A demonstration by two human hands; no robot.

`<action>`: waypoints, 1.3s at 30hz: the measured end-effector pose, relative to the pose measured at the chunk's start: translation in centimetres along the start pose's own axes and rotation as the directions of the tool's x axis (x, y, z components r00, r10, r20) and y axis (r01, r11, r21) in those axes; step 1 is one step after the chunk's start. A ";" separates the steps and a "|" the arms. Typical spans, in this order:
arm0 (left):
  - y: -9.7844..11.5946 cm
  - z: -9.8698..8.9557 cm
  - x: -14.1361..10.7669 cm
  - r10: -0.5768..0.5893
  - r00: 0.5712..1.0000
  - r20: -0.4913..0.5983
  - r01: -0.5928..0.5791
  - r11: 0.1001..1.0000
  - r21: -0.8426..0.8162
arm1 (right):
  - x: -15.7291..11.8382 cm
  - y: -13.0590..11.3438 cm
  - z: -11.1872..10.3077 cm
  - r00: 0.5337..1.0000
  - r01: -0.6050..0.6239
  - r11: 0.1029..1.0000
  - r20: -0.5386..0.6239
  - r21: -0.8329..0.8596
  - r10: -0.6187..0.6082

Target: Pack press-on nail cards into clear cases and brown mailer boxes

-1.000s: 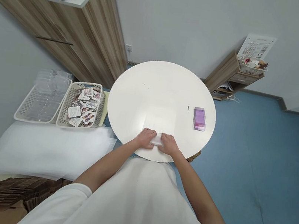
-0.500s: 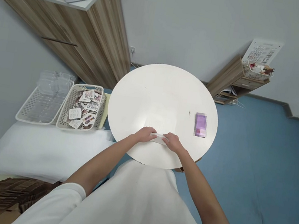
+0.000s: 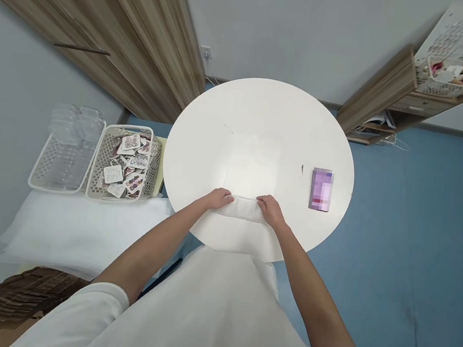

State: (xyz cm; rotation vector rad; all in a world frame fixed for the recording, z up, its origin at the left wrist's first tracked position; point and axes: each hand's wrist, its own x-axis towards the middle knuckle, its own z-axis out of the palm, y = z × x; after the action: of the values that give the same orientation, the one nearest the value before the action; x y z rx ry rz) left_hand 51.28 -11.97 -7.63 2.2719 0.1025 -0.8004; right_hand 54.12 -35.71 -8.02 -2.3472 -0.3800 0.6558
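Note:
A flat white folded strip (image 3: 244, 208) lies across the near part of the round white table (image 3: 262, 108). My left hand (image 3: 218, 199) pinches its left end, thumb and fingers together. At its right end, my right hand (image 3: 269, 209) grips the top edge the same way. Whether the strip is paper, film or cloth is too unclear to tell. A purple blurred packet (image 3: 321, 190) rests on the table to the right of my right hand.
On the left stand a white basket of printed cards (image 3: 154, 168) and a basket with clear plastic boxes (image 3: 68, 163), with white sheets (image 3: 88, 230) in front. A wooden cabinet (image 3: 149, 28) rises behind; a small shelf (image 3: 382, 94) stands back right.
My hands have moved apart along the white strip, which now looks wider and flatter between them. The camera view has shifted a little, so the table appears larger.

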 end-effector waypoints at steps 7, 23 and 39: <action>0.9 0.4 -0.5 -0.060 0.983 -0.173 0.114 0.939 0.324 | -0.2 0.7 1.5 0.983 -0.055 0.988 -0.183 -0.141 0.029; 2.4 3.7 -2.1 0.450 0.885 -0.116 -0.339 0.796 0.501 | -2.6 -2.1 2.6 0.952 0.298 0.814 0.091 -0.498 -0.293; 2.6 4.6 -6.4 0.357 0.932 0.061 -0.359 0.893 0.271 | -8.1 -3.1 1.6 0.960 0.036 0.994 0.281 -0.099 -0.007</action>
State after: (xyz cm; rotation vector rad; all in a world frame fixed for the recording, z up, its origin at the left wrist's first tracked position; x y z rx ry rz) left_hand 44.54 -15.93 -4.88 2.4440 -0.4515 -0.6580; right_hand 46.15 -36.02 -4.13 -2.3462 -0.5761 0.9840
